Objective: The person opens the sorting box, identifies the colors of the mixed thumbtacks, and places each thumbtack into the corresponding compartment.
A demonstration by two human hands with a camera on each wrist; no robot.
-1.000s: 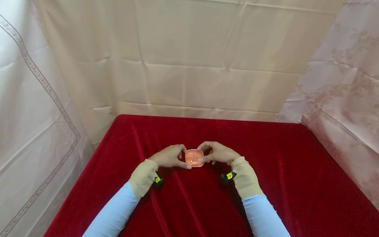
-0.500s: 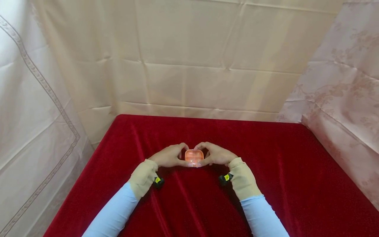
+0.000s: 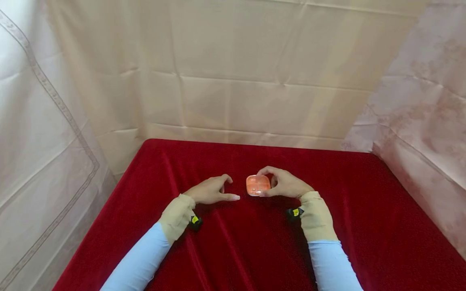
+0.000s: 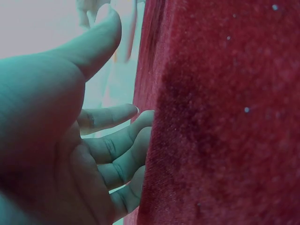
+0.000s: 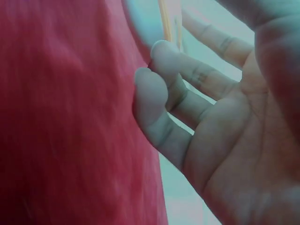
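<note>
My right hand (image 3: 287,184) pinches a small orange see-through pill box (image 3: 257,185) between thumb and fingers, holding its right side over the red cloth. In the right wrist view the box's pale side and orange edge (image 5: 165,18) show at the top, beyond the curled fingertips of the right hand (image 5: 220,108). To the left of the box, my left hand (image 3: 209,190) holds nothing. Its thumb points toward the box and its fingers are loosely bent, with a gap between them. The left wrist view shows this left hand (image 4: 61,126) low beside the cloth.
Red velvet cloth (image 3: 204,250) with a few creases covers the table. Behind it hangs a beige curtain (image 3: 233,81). Pale curtains stand at the left (image 3: 40,161) and right (image 3: 418,121). A dark wrist camera (image 3: 195,222) sits under each wrist.
Both hands were at the pill box half a second ago. The left hand has let go and stayed in place, while the right hand has carried the box to the right and slightly away.
</note>
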